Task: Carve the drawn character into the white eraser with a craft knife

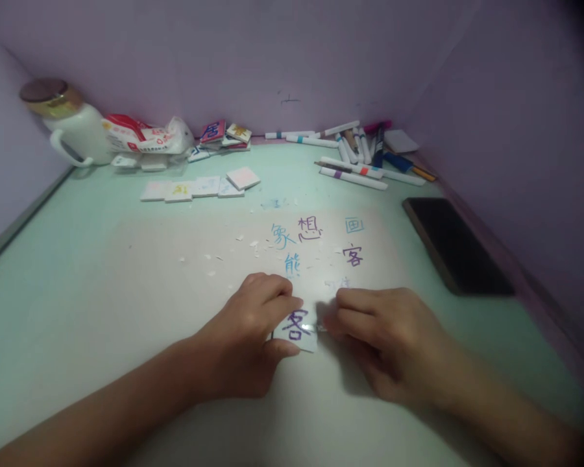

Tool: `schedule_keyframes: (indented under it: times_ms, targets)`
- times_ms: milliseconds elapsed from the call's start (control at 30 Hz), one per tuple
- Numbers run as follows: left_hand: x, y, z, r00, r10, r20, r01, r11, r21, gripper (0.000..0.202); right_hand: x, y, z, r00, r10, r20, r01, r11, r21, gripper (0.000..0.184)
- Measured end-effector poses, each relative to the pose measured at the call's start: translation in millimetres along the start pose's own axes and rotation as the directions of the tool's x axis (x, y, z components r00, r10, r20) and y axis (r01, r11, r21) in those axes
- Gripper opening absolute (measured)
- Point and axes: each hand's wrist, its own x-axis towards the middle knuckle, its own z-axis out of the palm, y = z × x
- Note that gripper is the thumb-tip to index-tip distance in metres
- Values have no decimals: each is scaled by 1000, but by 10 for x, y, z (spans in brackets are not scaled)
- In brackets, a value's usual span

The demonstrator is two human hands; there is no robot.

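Observation:
A white square tile (307, 344) with a purple handwritten character lies on the desk in front of me. My left hand (263, 327) pins it from the left, fingers over its top edge and thumb at its lower edge. On its right, my right hand (379, 337) is closed in a pinch around a small tool with a thin shiny tip (310, 328). That tip reaches over the right part of the purple character; the tool's body is hidden in my fingers. Blue and purple characters (309, 228) are written on the desk beyond my hands, with small white scraps (254, 244) scattered about them.
A phone (457, 246) lies at the right. Several markers (353, 178) are piled at the back right. White tiles (207, 186) lie in a row at back left, near stacked coloured tiles (213, 133), a plastic packet (143, 137) and a lidded white mug (75, 133). Purple walls enclose the desk.

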Motion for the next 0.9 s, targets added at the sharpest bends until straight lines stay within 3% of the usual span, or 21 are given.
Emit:
schedule_keyframes:
  times_ms: [233,367,467,767,900]
  targets:
    - [-8,-31,-18,999,1,48,2,999,-43,28,-20,13,14,994,108,-23,-100,966,237,17]
    - [8,-27,-23,998,3,61,0,998,-59,28,-36,40,18,967,251,-31,-204,845,494,11]
    - [12,-17,-28,998,-4,65,7,999,-48,29,-74,57,33,945,314,-93,-195,767,611,10]
    - [-19,7,-28,999,-6,38,7,1000,-22,35,-159,-23,51,830,521,-199,-366,779,510,8]
    - [-38,18,-15,1000,12,9,-12,1000,22,32,-163,-40,23,921,331,-204,-254,910,328,12]
